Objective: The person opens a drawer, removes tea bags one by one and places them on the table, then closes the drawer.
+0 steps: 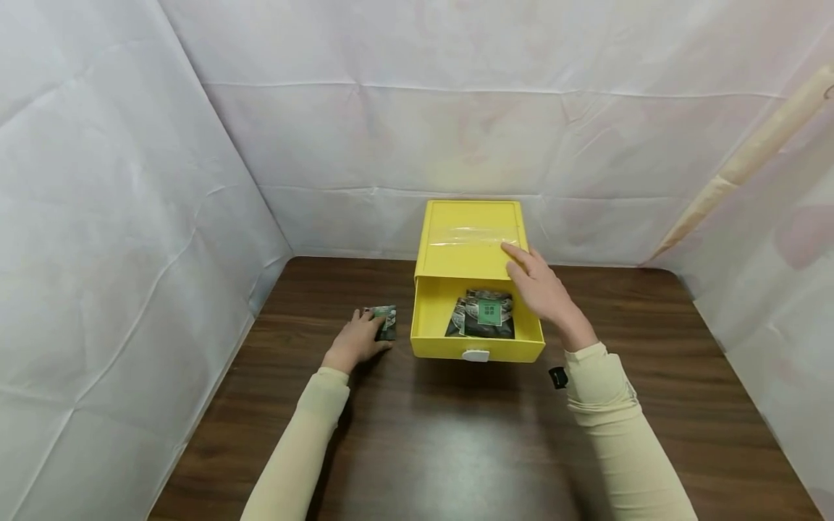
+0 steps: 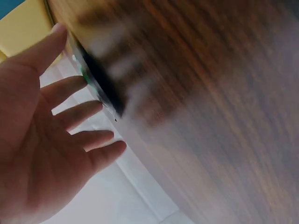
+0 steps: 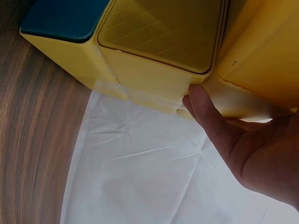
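Fingers of my left hand (image 1: 355, 340) lie spread over a small dark packet (image 1: 389, 325) with a green label, flat on the table left of the yellow drawer box (image 1: 465, 253). In the left wrist view the fingertips are right at the edge of the packet (image 2: 96, 79). My right hand (image 1: 541, 286) rests on the right edge of the box top, fingers extended; the right wrist view shows its thumb against the yellow casing (image 3: 159, 93). Pulled out at the front, the drawer (image 1: 436, 349) has a white knob (image 1: 476, 356) and contains several similar packets (image 1: 490, 312).
Clear tape (image 1: 465, 235) runs across the box top. The box stands on a dark wooden table (image 1: 456, 449), close to the white cloth backdrop (image 1: 352, 137). A small black item (image 1: 558, 377) shows beside my right sleeve. White cloth also borders the table's left and right sides.
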The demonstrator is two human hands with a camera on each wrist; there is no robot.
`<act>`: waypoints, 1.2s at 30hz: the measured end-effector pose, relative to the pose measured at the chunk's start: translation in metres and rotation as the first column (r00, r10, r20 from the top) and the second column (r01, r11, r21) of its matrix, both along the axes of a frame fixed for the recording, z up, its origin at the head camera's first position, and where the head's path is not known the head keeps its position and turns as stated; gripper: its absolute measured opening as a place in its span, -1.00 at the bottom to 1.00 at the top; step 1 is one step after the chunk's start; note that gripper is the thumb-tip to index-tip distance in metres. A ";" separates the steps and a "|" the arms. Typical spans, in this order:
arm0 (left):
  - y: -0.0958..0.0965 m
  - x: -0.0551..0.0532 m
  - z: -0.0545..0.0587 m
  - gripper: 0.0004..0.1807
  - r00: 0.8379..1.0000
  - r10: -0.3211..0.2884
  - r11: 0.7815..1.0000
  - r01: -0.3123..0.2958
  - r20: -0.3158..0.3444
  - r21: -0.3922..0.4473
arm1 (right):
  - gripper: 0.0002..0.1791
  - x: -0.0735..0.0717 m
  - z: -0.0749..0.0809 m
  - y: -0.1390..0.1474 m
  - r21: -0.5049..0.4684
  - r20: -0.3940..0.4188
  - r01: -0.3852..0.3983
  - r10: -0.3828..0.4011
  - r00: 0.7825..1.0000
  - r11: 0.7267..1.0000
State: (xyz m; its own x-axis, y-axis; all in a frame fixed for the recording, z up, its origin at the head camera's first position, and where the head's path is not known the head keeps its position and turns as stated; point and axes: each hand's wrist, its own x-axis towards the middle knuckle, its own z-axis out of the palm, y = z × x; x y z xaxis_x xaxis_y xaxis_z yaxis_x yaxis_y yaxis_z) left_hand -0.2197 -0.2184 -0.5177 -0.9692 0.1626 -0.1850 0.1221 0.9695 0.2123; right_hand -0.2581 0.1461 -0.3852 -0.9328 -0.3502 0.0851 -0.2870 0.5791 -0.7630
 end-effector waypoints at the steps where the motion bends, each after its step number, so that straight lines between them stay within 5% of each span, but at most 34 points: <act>1: 0.000 -0.001 0.000 -0.26 1.000 0.002 1.000 -0.002 0.002 0.000 | -0.41 0.000 0.000 -0.001 0.003 0.001 0.001 -0.001 1.000 1.000; 11: 0.000 -0.011 -0.007 -0.36 1.000 0.028 0.999 -0.028 0.008 0.038 | -0.41 -0.003 -0.002 -0.003 0.018 -0.015 0.001 -0.001 1.000 1.000; 18: 0.006 -0.009 -0.004 -0.34 0.999 0.016 0.997 -0.020 -0.051 -0.077 | -0.41 -0.003 -0.002 -0.003 0.017 -0.014 0.002 -0.002 1.000 1.000; 22: 0.012 -0.001 0.005 -0.34 0.997 0.011 0.994 -0.018 -0.072 -0.104 | -0.41 -0.003 -0.002 -0.002 0.017 -0.015 0.008 -0.007 1.000 1.000; 27: 0.019 0.005 0.034 -0.55 0.983 0.001 0.993 -0.023 -0.183 -0.119 | -0.40 -0.003 -0.002 0.002 0.019 -0.009 0.022 -0.022 1.000 1.000; 29: 0.020 0.008 0.052 -0.71 0.964 -0.014 0.993 -0.018 -0.264 -0.116 | -0.40 -0.003 -0.002 0.004 0.022 -0.007 0.027 -0.027 1.000 0.999; 32: 0.022 0.013 0.081 -0.91 0.916 -0.050 0.993 0.003 -0.399 -0.119 | -0.40 -0.004 -0.003 0.004 0.025 -0.010 0.033 -0.032 0.999 0.999; 36: 0.033 0.024 0.119 -0.86 0.799 -0.083 0.994 0.026 -0.595 -0.102 | -0.40 -0.005 -0.003 0.003 0.018 -0.023 0.042 -0.042 0.999 0.999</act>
